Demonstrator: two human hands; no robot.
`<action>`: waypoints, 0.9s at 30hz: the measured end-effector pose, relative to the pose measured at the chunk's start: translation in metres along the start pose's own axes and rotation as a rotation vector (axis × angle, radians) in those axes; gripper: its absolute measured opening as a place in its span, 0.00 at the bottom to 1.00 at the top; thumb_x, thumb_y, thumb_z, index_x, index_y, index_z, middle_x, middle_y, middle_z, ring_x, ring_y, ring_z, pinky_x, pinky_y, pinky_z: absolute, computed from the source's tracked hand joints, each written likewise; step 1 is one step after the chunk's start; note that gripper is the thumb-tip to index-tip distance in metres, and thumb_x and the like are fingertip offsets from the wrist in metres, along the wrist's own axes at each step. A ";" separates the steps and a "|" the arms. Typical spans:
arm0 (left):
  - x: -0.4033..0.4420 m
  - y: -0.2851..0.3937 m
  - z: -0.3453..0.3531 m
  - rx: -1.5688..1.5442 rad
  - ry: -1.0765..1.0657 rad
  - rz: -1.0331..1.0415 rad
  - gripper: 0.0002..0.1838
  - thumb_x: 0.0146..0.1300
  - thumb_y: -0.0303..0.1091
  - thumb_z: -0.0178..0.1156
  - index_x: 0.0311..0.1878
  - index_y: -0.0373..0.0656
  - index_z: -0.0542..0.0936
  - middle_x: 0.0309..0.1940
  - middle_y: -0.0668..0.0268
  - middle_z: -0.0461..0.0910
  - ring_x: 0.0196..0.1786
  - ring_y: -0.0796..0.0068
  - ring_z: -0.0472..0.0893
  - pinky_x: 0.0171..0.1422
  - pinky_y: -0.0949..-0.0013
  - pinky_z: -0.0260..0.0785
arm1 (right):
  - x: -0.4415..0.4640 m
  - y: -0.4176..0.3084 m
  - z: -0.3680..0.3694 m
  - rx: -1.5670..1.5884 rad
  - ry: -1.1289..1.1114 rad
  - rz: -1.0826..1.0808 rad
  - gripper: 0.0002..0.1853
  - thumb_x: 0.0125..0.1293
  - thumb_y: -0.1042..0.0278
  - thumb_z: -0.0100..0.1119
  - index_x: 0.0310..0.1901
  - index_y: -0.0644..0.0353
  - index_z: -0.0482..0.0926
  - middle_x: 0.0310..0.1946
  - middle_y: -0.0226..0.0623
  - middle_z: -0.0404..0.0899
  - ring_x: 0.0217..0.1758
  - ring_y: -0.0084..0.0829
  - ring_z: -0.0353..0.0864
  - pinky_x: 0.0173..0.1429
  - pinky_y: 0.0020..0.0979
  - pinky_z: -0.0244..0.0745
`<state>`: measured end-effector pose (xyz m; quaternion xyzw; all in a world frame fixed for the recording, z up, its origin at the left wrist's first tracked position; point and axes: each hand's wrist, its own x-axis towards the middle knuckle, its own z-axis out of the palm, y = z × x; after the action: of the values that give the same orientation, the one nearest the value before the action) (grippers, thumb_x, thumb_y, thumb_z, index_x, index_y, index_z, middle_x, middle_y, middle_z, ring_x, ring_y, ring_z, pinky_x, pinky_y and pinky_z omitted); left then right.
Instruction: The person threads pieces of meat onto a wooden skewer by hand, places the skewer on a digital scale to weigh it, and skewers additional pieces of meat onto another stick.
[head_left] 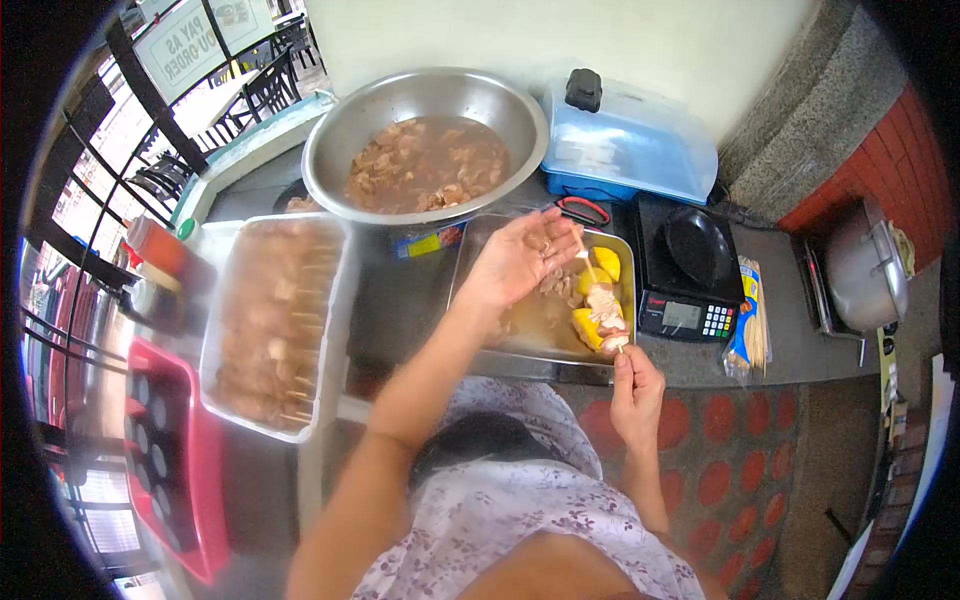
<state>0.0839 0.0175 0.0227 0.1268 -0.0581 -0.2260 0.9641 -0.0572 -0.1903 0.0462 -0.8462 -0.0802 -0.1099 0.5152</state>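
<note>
My right hand (637, 392) pinches the lower end of a meat skewer (606, 305), whose pale pieces are threaded on a thin wooden stick. My left hand (522, 258) is palm up with its fingers stretched out, close to the stick's upper end; whether it touches the stick is unclear. Beneath the skewer is a metal tray (540, 362) with loose meat pieces (560, 287) and cloudy liquid. Yellow rounded things (606, 263) also lie there, partly covered by the skewer.
Behind the tray stands a large steel basin (325, 175) of meat in liquid. At left is a white tub (345, 290) of skewers, beside a pink rack (210, 500). A digital scale (683, 315), bagged sticks (757, 320) and a blue container (630, 150) are at right.
</note>
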 end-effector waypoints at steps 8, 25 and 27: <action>0.005 -0.006 -0.008 0.125 0.094 0.084 0.23 0.72 0.40 0.45 0.65 0.37 0.61 0.65 0.56 0.66 0.67 0.61 0.67 0.68 0.56 0.62 | -0.012 -0.001 -0.002 -0.033 -0.113 0.070 0.10 0.69 0.71 0.47 0.38 0.67 0.77 0.21 0.34 0.73 0.25 0.18 0.67 0.30 0.25 0.63; 0.003 -0.014 0.002 0.314 0.159 0.256 0.22 0.71 0.29 0.42 0.67 0.37 0.55 0.66 0.53 0.64 0.67 0.62 0.67 0.67 0.60 0.62 | -0.014 0.019 0.015 0.107 -0.110 -0.018 0.11 0.70 0.68 0.47 0.44 0.64 0.78 0.22 0.38 0.73 0.25 0.21 0.69 0.32 0.28 0.68; 0.003 -0.015 0.003 0.327 0.146 0.264 0.22 0.71 0.29 0.44 0.66 0.37 0.57 0.67 0.52 0.63 0.68 0.60 0.66 0.68 0.58 0.60 | -0.013 0.020 0.016 0.116 -0.097 -0.032 0.11 0.70 0.68 0.47 0.44 0.64 0.77 0.22 0.38 0.73 0.26 0.21 0.69 0.33 0.28 0.68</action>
<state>0.0796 0.0026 0.0217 0.2885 -0.0402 -0.0757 0.9536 -0.0635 -0.1857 0.0185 -0.8180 -0.1248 -0.0720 0.5569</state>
